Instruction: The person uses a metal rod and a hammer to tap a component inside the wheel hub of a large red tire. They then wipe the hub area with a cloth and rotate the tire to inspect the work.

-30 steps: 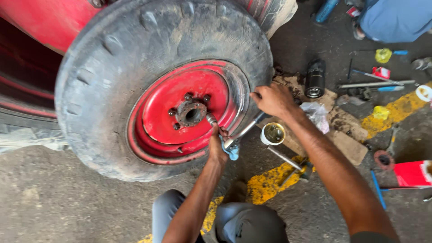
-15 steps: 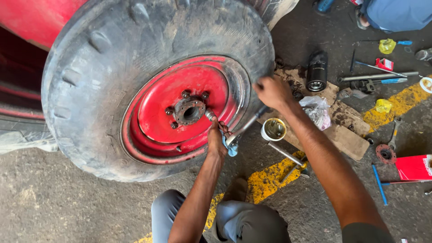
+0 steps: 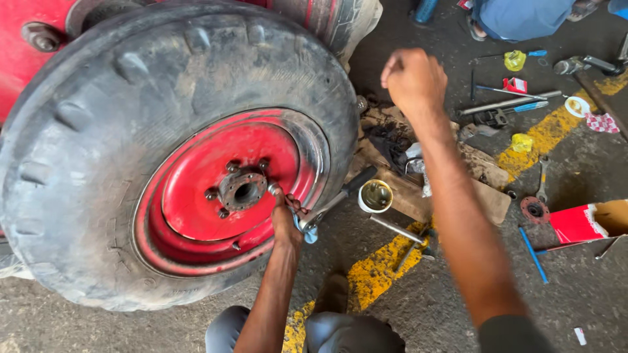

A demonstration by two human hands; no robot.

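Two hands work at a big tractor tyre [image 3: 85, 157] that fills the left of the view, its red rim [image 3: 196, 196] facing the camera and the bare hub [image 3: 242, 191] at the middle ringed by stud holes. Just right of the hub, the left hand [image 3: 286, 219] is closed around the socket end of a long wrench [image 3: 330, 202], pressing it against the rim near a stud; the grip is a tight fist on the tool, with a bit of blue cloth or a glove at the wrist, though the view is too blurred there to say which. The wrench handle runs out to the right, away from the wheel and low over the concrete floor [image 3: 418, 307].

Further right and higher, the right hand [image 3: 413, 80] is raised in a closed fist, well apart from the handle; whether it holds anything I cannot tell. Below it sit a small round tin [image 3: 375, 195], a wooden block [image 3: 471, 196] with rags, and a loose steel bar [image 3: 396, 230]. Spanners, a bearing and a red box [image 3: 589, 222] lie scattered at the far right, beside a yellow floor line [image 3: 543, 137].

With only one hand on the wrench, the socket could slip off its nut and skin the knuckles against the rim. A fist brought down on the handle could also glance off and knock over the tin, which stands close beneath.
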